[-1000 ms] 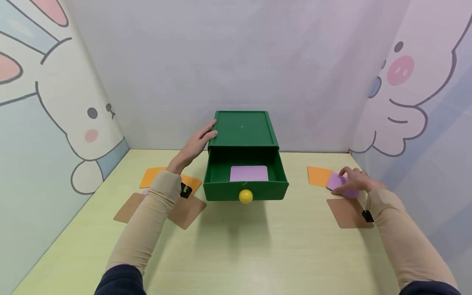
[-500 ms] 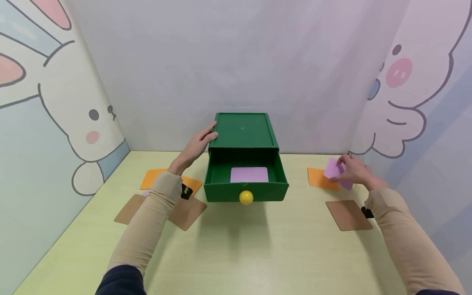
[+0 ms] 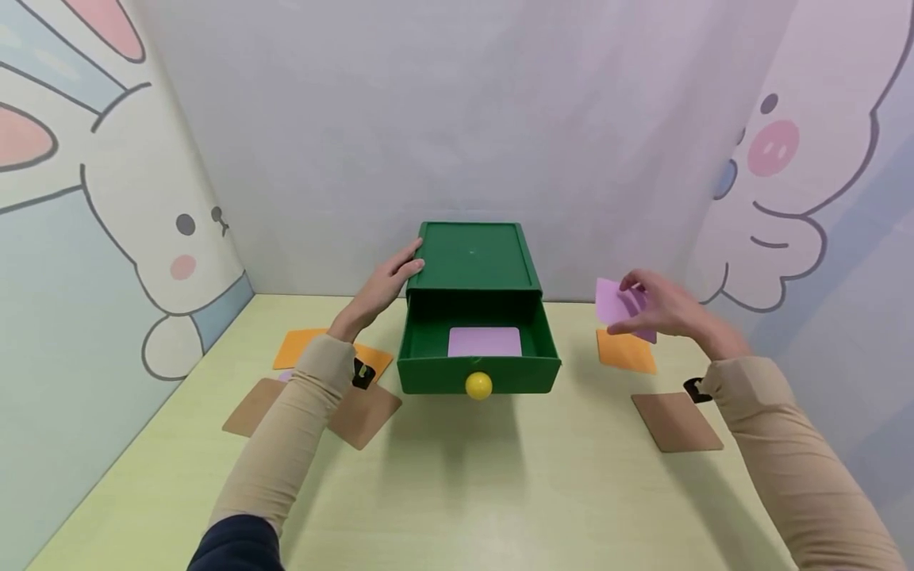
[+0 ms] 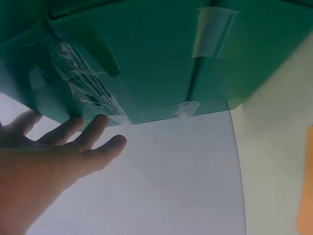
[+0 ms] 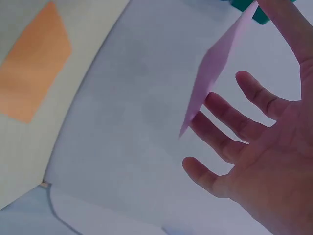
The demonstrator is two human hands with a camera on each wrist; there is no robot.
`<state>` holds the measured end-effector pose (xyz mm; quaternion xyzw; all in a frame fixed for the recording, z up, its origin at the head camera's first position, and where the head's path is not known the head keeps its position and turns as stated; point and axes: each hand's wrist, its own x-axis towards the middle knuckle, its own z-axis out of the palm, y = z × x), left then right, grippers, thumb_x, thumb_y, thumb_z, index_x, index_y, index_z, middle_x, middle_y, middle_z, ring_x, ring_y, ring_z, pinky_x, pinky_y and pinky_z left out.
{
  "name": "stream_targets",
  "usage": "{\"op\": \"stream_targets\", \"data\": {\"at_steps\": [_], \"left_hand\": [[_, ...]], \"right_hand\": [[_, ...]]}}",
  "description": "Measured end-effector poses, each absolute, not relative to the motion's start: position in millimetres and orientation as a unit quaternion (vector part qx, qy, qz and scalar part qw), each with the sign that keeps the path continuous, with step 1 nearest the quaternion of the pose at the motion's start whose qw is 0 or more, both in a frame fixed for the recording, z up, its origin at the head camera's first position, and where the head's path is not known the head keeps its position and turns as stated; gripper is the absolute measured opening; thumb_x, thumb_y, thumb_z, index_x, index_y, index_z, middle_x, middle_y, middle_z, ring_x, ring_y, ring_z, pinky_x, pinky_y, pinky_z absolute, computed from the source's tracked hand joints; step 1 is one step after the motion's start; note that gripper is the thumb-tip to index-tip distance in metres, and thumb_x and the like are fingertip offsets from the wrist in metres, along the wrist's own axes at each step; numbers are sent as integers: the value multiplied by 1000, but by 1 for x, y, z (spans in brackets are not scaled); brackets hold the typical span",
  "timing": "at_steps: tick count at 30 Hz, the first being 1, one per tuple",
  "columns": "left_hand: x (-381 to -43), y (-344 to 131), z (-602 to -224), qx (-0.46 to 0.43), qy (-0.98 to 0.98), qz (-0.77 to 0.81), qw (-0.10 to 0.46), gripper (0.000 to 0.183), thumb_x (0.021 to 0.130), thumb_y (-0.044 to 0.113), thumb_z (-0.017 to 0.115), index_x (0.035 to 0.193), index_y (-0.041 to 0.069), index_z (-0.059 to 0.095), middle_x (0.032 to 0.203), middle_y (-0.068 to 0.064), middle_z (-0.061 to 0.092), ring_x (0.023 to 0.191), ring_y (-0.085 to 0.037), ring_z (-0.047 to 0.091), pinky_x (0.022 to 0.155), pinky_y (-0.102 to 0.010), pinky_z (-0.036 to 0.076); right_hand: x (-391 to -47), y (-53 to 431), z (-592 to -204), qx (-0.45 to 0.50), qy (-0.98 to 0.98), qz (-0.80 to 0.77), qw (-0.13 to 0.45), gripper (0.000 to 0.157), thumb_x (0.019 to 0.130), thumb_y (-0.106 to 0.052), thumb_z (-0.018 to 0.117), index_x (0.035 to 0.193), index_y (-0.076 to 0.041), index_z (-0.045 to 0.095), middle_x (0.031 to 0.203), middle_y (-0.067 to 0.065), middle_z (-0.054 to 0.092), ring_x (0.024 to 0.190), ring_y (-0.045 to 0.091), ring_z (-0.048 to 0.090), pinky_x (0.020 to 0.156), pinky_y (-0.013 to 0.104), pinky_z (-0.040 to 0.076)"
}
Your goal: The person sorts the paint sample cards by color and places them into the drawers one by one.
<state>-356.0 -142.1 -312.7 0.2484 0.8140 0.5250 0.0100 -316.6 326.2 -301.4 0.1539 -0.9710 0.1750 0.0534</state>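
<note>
In the head view a green drawer box (image 3: 474,258) stands at the back middle, its drawer (image 3: 478,376) pulled out by a yellow round knob (image 3: 478,386). A purple card (image 3: 484,342) lies inside the drawer. My left hand (image 3: 378,295) rests with extended fingers against the box's left side; the left wrist view shows those fingers (image 4: 100,128) along its taped green wall. Off to the right, my right hand (image 3: 660,305) pinches another purple card (image 3: 616,301) between thumb and fingers, raised over the table. That card (image 5: 210,73) appears nearly edge-on in the right wrist view.
Below the right hand lies an orange card (image 3: 625,351), with a brown card (image 3: 676,422) nearer me. Left of the box, more orange cards (image 3: 294,349) and brown cards (image 3: 366,416) lie partly under my left forearm. A pale wall (image 3: 464,119) rises behind.
My right hand has picked the purple card up off the table and carried it up and leftward, over the orange card. The left hand stays against the box.
</note>
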Motion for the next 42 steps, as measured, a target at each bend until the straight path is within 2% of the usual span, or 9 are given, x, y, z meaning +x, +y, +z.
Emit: {"op": "stream_targets", "data": {"at_steps": [4,10,20,23,29,35,42], "left_hand": [[-353,-142,-310,250,812,527,16,58,103,44,38,155,29,16,163,4,11,152,-20,11,121,-51,18],[-333,-138,-290,247,814,525,33,59,105,32,37,157,18,13,164,-4,9,152,-25,9,121,-51,17],[-329,-135,-290,250,818,517,25,58,105,31,37,156,16,15,164,-7,10,152,-27,11,121,-52,17],[-328,-135,-289,247,819,517,26,58,105,32,37,156,17,15,164,-6,10,152,-26,10,121,-51,17],[-333,-137,-291,247,819,517,24,58,105,31,37,156,17,13,164,-6,10,152,-27,10,121,-52,17],[-352,-142,-307,246,818,520,18,58,104,38,37,156,26,14,164,0,9,152,-23,10,121,-52,16],[-356,-142,-312,240,822,516,5,60,102,48,39,155,32,17,163,4,12,152,-20,12,121,-51,17]], "right_hand": [[-304,306,-283,179,-963,187,76,75,66,-46,87,119,-8,52,125,20,55,104,35,52,76,43,49],[-288,281,-262,210,-953,201,90,67,67,-41,87,119,-12,54,126,16,56,106,32,51,79,43,48],[-263,243,-235,268,-936,207,93,57,67,-45,86,112,-22,62,122,3,61,107,24,52,84,43,46],[-259,229,-230,293,-930,201,93,53,67,-49,85,108,-26,63,123,0,61,111,21,52,88,44,45],[-254,199,-226,337,-917,194,89,49,66,-54,84,104,-29,63,117,-6,61,105,16,53,86,41,46],[-252,173,-223,362,-911,173,92,51,67,-57,82,105,-29,62,114,-8,60,100,14,53,81,33,45],[-252,154,-228,379,-909,147,88,51,68,-58,80,106,-28,63,117,-6,60,101,15,53,82,33,44]]}}
